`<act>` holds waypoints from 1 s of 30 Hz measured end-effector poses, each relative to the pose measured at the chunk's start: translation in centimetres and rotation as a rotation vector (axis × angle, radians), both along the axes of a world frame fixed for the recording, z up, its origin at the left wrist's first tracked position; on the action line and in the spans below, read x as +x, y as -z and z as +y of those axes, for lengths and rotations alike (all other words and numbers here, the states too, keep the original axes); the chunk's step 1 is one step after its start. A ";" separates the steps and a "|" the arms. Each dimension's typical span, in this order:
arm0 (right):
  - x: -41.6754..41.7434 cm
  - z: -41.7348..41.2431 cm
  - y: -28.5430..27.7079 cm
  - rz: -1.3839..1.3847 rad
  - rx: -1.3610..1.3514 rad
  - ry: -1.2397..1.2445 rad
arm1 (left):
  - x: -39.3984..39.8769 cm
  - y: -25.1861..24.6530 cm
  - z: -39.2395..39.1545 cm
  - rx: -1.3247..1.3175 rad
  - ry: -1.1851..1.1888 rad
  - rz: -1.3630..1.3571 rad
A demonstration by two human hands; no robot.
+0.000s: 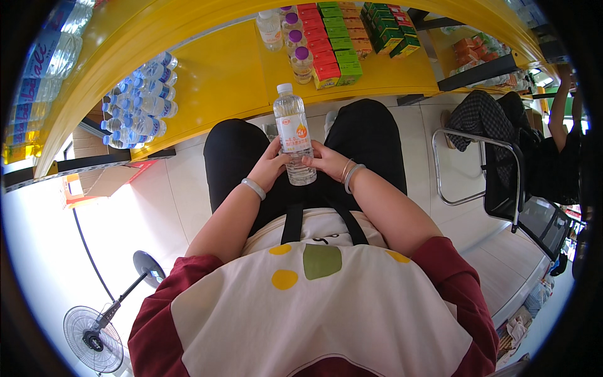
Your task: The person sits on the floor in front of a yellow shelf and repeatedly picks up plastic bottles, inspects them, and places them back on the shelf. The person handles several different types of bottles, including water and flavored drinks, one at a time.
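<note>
Between my knees I hold a clear plastic water bottle (293, 127) with a white cap and a white label that bears writing. My left hand (271, 165) grips its lower part from the left, and my right hand (332, 162) from the right. The bottle leans slightly, its cap pointing toward the yellow shelf (221, 75) in front of me. On that shelf, just past the cap, stand purple-capped bottles (301, 65) in a line, beside rows of red drink cartons (326, 75) and green drink cartons (348, 73).
Several blue-capped water bottles (146, 108) crowd the shelf's left part. Another white-capped bottle (270, 30) stands farther back. On the right, a person in checked trousers (487, 118) sits on a metal-framed chair (516, 179). A pedestal fan (93, 339) and an opened cardboard box (103, 179) are at left.
</note>
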State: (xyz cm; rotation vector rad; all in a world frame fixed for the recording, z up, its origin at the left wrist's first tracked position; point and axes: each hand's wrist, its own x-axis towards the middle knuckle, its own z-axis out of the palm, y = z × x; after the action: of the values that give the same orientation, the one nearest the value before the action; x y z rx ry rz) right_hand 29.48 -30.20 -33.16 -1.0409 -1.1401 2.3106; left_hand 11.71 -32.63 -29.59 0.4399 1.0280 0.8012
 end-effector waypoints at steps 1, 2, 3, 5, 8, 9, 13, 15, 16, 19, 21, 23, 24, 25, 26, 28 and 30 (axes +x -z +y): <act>0.0 0.0 0.0 -0.004 0.003 -0.001 | 0.0 0.1 0.0 -0.004 -0.002 -0.005; 0.0 0.0 0.0 -0.008 0.007 -0.003 | 0.0 0.1 0.0 -0.007 -0.004 -0.009; 0.0 0.0 -0.1 -0.012 0.011 -0.004 | -0.1 0.2 0.0 -0.011 -0.006 -0.014; 0.0 0.0 -0.2 -0.011 0.014 0.006 | -0.1 0.3 -0.1 -0.014 -0.010 -0.009; -0.1 -0.1 -0.4 -0.007 0.011 0.018 | -0.1 0.5 -0.1 -0.019 -0.016 -0.002; -0.1 -0.1 -0.4 -0.005 0.009 0.021 | -0.1 0.5 -0.1 -0.021 -0.018 0.001; -0.2 0.0 -0.4 -0.030 -0.015 0.014 | -0.1 0.5 -0.1 -0.048 -0.023 0.014; -0.2 0.0 -0.5 -0.018 -0.016 0.022 | -0.1 0.7 -0.1 -0.050 -0.023 0.014; -0.2 0.0 -0.6 -0.019 -0.022 0.023 | -0.1 0.7 -0.1 -0.051 -0.024 0.014; -0.2 0.0 -0.8 -0.019 -0.041 0.030 | -0.1 0.6 -0.1 -0.058 -0.024 0.015; -0.2 -0.1 -0.6 -0.013 -0.051 0.036 | -0.1 0.6 -0.1 -0.069 -0.024 0.021; -0.2 -0.1 -0.3 -0.017 -0.058 0.038 | -0.1 0.7 0.0 -0.079 -0.021 0.017; -0.2 -0.1 -0.3 -0.019 -0.063 0.038 | -0.1 0.8 0.0 -0.084 -0.020 0.016; -0.2 -0.1 -0.3 -0.018 -0.067 0.043 | -0.1 0.8 0.0 -0.082 -0.019 0.014; -0.2 -0.1 -0.4 -0.018 -0.071 0.048 | -0.1 0.8 -0.1 -0.081 -0.018 0.012; -0.2 -0.1 -0.3 -0.019 -0.079 0.052 | -0.1 0.7 -0.1 -0.084 -0.019 0.016; -0.3 0.0 -0.1 -0.024 -0.088 0.050 | 0.0 0.5 0.0 -0.093 -0.021 0.028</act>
State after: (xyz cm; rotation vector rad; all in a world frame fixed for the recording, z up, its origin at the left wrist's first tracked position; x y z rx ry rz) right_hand 29.23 -30.23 -33.10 -1.1181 -1.0176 2.3337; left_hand 11.67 -32.66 -30.07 0.3620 1.0925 0.7639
